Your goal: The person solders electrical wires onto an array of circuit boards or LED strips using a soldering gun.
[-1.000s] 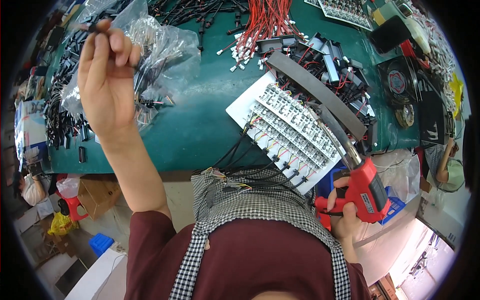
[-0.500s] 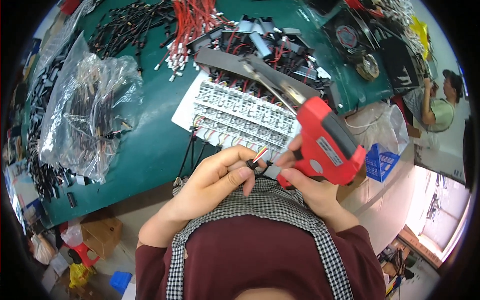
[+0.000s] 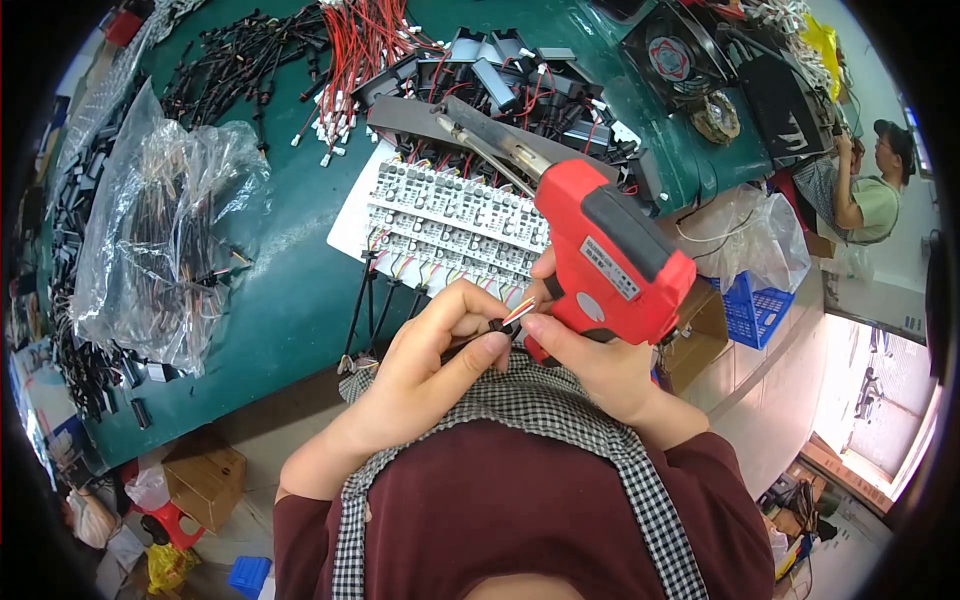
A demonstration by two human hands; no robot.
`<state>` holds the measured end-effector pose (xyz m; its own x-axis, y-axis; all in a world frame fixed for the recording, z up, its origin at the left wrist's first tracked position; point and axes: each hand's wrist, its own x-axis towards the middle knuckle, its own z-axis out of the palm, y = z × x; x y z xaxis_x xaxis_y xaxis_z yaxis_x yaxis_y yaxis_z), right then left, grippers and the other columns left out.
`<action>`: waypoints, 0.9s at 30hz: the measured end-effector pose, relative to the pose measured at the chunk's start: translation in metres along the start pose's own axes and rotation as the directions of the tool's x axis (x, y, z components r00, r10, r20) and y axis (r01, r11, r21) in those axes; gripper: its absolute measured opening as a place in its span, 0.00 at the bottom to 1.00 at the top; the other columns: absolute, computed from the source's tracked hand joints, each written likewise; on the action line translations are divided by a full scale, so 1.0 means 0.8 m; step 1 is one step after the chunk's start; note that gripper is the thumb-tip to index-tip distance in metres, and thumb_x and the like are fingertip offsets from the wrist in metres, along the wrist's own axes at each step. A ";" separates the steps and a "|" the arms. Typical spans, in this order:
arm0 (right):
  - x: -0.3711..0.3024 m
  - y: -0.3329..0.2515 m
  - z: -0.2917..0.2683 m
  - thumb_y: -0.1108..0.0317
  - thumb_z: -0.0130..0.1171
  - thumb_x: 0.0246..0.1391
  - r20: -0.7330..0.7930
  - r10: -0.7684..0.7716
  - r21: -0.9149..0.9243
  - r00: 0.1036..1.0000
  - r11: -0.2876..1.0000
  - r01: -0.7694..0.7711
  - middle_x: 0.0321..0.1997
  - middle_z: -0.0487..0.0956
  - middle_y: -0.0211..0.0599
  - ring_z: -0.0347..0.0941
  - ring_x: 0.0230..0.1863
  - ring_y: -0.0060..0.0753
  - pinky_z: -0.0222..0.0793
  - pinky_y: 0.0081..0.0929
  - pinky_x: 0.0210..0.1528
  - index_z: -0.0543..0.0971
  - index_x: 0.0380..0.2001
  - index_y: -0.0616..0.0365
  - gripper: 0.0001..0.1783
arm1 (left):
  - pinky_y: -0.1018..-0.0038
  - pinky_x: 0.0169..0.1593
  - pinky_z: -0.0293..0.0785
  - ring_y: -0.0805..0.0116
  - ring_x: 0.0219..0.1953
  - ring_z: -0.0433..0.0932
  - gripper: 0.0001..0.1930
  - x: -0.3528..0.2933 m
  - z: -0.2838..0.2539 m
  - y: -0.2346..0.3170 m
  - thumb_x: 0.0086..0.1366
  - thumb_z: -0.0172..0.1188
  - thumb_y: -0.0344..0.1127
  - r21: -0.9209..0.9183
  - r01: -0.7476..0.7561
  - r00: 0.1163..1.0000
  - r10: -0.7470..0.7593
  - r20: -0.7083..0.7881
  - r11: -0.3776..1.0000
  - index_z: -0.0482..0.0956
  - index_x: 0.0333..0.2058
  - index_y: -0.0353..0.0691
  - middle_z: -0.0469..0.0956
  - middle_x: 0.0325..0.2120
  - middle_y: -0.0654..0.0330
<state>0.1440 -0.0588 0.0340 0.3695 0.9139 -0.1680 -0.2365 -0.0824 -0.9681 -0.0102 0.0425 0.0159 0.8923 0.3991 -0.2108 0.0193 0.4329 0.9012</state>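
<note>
My left hand (image 3: 425,360) is closed on a black cable whose bare-ended thin coloured wires (image 3: 519,311), red, yellow and white among them, stick out toward the right. In my right hand (image 3: 612,378) is a red soldering gun (image 3: 612,258), its metal nozzle pointing up and left over the boards. The right thumb and fingertip are close to the wire tips; whether they touch cannot be made out. Just beyond the hands, rows of white circuit boards (image 3: 455,222) with small dark parts lie on a white sheet, coloured wires joined along their near edge. Black cables (image 3: 366,300) hang from their left end.
A grey bar (image 3: 400,118) lies behind the boards. Farther back are black housings (image 3: 490,85), red wires with white plugs (image 3: 350,60) and black cables (image 3: 235,60). A clear bag of cables (image 3: 165,230) is left; a fan (image 3: 672,60) and blue crate (image 3: 752,312) right. Another person (image 3: 868,185) sits far right.
The soldering gun and my right hand have shifted left, bringing the right fingers close to the coloured wire ends. The whole view has moved slightly too.
</note>
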 end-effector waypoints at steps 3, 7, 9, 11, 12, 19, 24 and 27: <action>0.001 -0.005 0.006 0.83 0.59 0.51 -0.015 0.015 0.142 1.000 0.990 -0.013 0.36 0.75 0.33 0.73 0.37 0.20 0.70 0.18 0.38 0.69 0.48 0.63 0.21 | 0.79 0.39 0.68 0.79 0.33 0.71 0.06 0.000 0.001 -0.001 0.69 0.49 0.25 0.050 -0.020 1.000 0.020 -0.005 0.999 0.65 0.43 0.32 0.73 0.27 0.61; 0.002 -0.004 0.001 0.80 0.55 0.57 0.046 0.005 -0.081 0.999 0.997 -0.001 0.35 0.75 0.35 0.75 0.35 0.24 0.71 0.21 0.38 0.66 0.52 0.65 0.20 | 0.80 0.37 0.69 0.80 0.31 0.71 0.07 0.000 0.005 0.000 0.68 0.50 0.24 0.016 -0.024 0.998 0.025 -0.055 1.000 0.64 0.42 0.32 0.74 0.26 0.62; 0.003 -0.008 0.004 0.82 0.55 0.56 0.081 -0.006 -0.038 0.997 0.999 0.009 0.35 0.76 0.36 0.76 0.35 0.26 0.73 0.21 0.36 0.66 0.52 0.66 0.20 | 0.81 0.33 0.69 0.81 0.30 0.72 0.07 0.000 0.005 0.000 0.67 0.51 0.23 0.084 0.009 0.996 -0.001 -0.092 0.996 0.63 0.41 0.33 0.74 0.26 0.62; 0.002 -0.006 0.005 0.82 0.55 0.56 0.071 -0.012 -0.023 0.997 1.000 0.014 0.35 0.76 0.36 0.76 0.34 0.27 0.74 0.22 0.36 0.67 0.52 0.66 0.20 | 0.81 0.32 0.69 0.82 0.29 0.72 0.07 0.001 0.005 -0.001 0.66 0.52 0.23 0.103 -0.006 0.996 0.015 -0.083 0.995 0.63 0.41 0.33 0.74 0.26 0.62; 0.001 -0.005 0.005 0.83 0.55 0.56 0.060 -0.017 -0.008 0.998 1.000 0.017 0.35 0.76 0.37 0.76 0.34 0.27 0.74 0.22 0.35 0.67 0.52 0.67 0.20 | 0.81 0.31 0.70 0.82 0.29 0.72 0.08 0.001 0.005 -0.001 0.66 0.52 0.22 0.121 -0.021 0.997 0.030 -0.074 0.992 0.63 0.41 0.33 0.74 0.26 0.62; 0.000 -0.006 0.011 0.80 0.57 0.54 0.019 0.031 0.038 0.999 0.999 -0.031 0.36 0.73 0.31 0.71 0.37 0.17 0.69 0.18 0.40 0.68 0.48 0.61 0.18 | 0.83 0.32 0.69 0.82 0.29 0.73 0.06 0.000 0.008 0.002 0.67 0.52 0.25 0.103 -0.079 0.992 0.088 -0.086 0.992 0.65 0.39 0.33 0.75 0.25 0.62; 0.002 -0.010 0.011 0.81 0.55 0.55 0.132 0.039 0.000 0.990 0.999 -0.039 0.35 0.73 0.32 0.70 0.37 0.17 0.68 0.18 0.39 0.66 0.49 0.60 0.19 | 0.83 0.30 0.66 0.82 0.26 0.72 0.02 -0.004 0.002 0.000 0.67 0.50 0.25 0.000 -0.144 0.983 0.143 -0.111 0.990 0.66 0.36 0.34 0.75 0.24 0.62; 0.002 -0.003 0.011 0.80 0.55 0.55 0.111 0.006 -0.022 0.994 1.000 -0.004 0.35 0.73 0.32 0.70 0.37 0.18 0.68 0.18 0.40 0.66 0.50 0.60 0.19 | 0.83 0.28 0.65 0.82 0.25 0.71 0.01 -0.005 0.001 0.001 0.65 0.49 0.22 0.066 -0.141 0.981 0.148 -0.122 0.988 0.67 0.34 0.33 0.74 0.22 0.63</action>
<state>0.1371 -0.0534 0.0380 0.2663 0.9517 -0.1526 -0.2178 -0.0948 -0.9714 -0.0134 0.0404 0.0177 0.8238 0.5542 -0.1191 -0.0774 0.3180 0.9449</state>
